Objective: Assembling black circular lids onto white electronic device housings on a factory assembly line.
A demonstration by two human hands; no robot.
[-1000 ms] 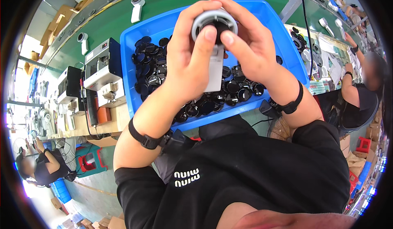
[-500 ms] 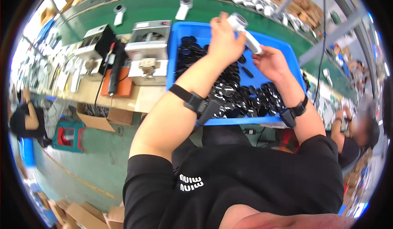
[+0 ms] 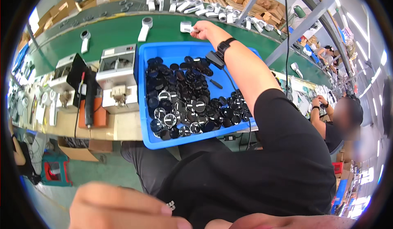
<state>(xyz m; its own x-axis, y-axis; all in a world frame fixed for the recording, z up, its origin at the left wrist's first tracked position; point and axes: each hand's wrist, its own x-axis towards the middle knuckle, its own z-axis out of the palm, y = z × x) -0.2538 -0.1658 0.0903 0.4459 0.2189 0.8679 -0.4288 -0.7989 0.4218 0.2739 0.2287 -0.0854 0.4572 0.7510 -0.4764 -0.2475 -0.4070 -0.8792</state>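
Stretched out over the green belt point(image 3: 118, 34), my right hand point(image 3: 199, 30) grips a white device with a round head point(image 3: 186, 27). Below that arm lies a blue tub point(image 3: 143, 102) heaped with glossy black discs point(image 3: 180, 94). A slim dark piece point(image 3: 216, 84) rests on the tub's bare bottom. My left hand point(image 3: 118, 206) is raised very close at the lower edge, blurred, with its fingers bent. Whether it holds anything is hidden. Two similar white devices, one with a dark ring point(image 3: 145, 28) and another point(image 3: 85, 40), lie on the belt farther left.
Left of the tub stand two grey-and-white bench machines point(image 3: 118, 71) and a black corded tool point(image 3: 89, 102) on an orange block. A row of white devices point(image 3: 204, 9) lines the belt's far side. A metal post point(image 3: 282, 49) rises at right, near a co-worker point(image 3: 327, 118).
My right hand has carried the white device from above the tub up onto the belt. My left hand has let go and come back close to me. The view has shifted rightward.
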